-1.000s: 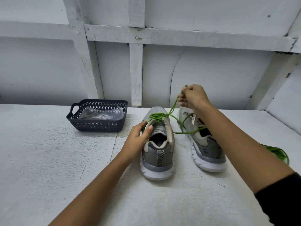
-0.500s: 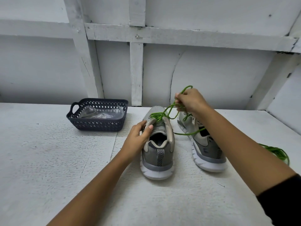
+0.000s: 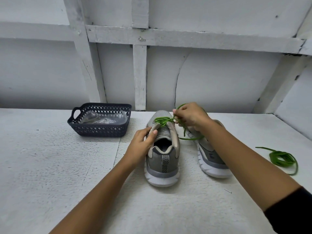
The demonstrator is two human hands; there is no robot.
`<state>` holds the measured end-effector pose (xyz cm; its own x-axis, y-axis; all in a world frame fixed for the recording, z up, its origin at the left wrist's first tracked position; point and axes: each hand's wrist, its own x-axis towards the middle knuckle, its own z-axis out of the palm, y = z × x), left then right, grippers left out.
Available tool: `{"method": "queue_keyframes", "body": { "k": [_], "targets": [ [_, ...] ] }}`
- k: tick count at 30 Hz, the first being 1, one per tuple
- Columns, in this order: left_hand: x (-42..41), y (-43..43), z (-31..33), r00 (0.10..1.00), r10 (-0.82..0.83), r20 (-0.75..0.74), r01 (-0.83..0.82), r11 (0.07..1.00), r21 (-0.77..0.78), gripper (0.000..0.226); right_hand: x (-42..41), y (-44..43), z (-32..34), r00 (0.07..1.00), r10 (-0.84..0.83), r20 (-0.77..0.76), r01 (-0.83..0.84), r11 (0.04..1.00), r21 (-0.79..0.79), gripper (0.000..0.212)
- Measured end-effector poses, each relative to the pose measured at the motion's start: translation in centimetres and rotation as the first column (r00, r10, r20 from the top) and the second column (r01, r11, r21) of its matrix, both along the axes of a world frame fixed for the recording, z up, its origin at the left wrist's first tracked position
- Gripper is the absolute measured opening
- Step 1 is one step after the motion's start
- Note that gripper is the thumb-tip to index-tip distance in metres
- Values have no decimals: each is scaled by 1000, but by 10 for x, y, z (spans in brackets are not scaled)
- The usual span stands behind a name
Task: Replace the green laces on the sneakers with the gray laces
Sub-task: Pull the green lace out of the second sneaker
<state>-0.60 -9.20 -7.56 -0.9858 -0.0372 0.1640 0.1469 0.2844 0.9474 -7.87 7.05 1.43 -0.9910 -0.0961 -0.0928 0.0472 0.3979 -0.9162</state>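
Two grey sneakers stand heel-towards-me on the white table. The left sneaker (image 3: 163,156) still carries a green lace (image 3: 162,120) across its upper eyelets. My left hand (image 3: 142,144) grips the left side of its collar and tongue. My right hand (image 3: 190,115) pinches a loop of that green lace just right of the eyelets; loose lace hangs down between the shoes. The right sneaker (image 3: 211,157) is partly hidden under my right forearm. A second green lace (image 3: 282,158) lies coiled on the table at the right.
A dark blue perforated basket (image 3: 101,129) holding a clear plastic packet (image 3: 103,118) stands at the back left. A white panelled wall with wooden battens rises right behind the shoes. Bare table lies at the left and in front.
My right hand has come down from well above the shoes to the eyelets, taking the lace with it. My left hand and both sneakers have stayed put.
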Motion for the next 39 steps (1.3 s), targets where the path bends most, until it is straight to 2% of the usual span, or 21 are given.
{"method": "queue_keyframes", "body": {
  "k": [2,4,6,8,10,13,16,19,22,25,29,33,35,37,39],
  "targets": [
    [1,-1,0,1000,-1,15,1,1000,-17,64,2,4,3,985,-90,-146,95,995,31,32],
    [3,-2,4,1000,-8,19,9,999,-37,66,7,8,5,934,-133,-332,194,968,160,38],
    [5,-1,12,1000,-20,-5,19,997,-71,49,14,9,4,892,-87,-443,254,908,334,46],
    [6,2,21,1000,-6,-27,3,995,-102,35,24,6,-2,893,-22,-449,235,875,423,47],
    [3,3,27,999,32,-25,-36,990,-140,39,35,1,-11,895,14,-445,209,869,449,42],
    [-2,4,37,999,27,-41,-34,982,-186,38,47,-8,-29,893,22,-450,190,887,421,29],
    [-11,1,45,999,39,-35,-46,969,-242,30,52,-13,-48,903,-8,-430,173,922,347,29],
    [-25,-4,51,993,-24,118,39,991,-125,12,54,-15,-55,906,-53,-419,169,955,246,28],
    [-37,-10,56,971,-100,216,121,989,-83,14,54,-14,-55,906,-51,-419,168,954,247,25],
    [-46,-8,61,984,-73,160,114,958,-264,13,52,-14,-55,909,-12,-416,157,936,315,25],
    [-62,0,65,990,-40,132,92,903,-420,13,52,-15,-54,906,1,-422,159,925,344,23],
    [-80,5,77,998,-17,63,53,766,-641,15,52,-15,-54,911,-1,-412,156,926,343,24],
    [-84,7,80,999,-35,40,53,714,-699,14,52,-15,-55,912,-1,-411,159,923,350,24],
    [-81,9,80,998,-64,30,68,776,-627,18,52,-14,-56,911,-6,-411,159,928,338,24],
    [-71,8,79,998,-53,28,60,889,-454,26,53,-14,-57,906,-14,-422,159,937,310,25]
  ]
}}
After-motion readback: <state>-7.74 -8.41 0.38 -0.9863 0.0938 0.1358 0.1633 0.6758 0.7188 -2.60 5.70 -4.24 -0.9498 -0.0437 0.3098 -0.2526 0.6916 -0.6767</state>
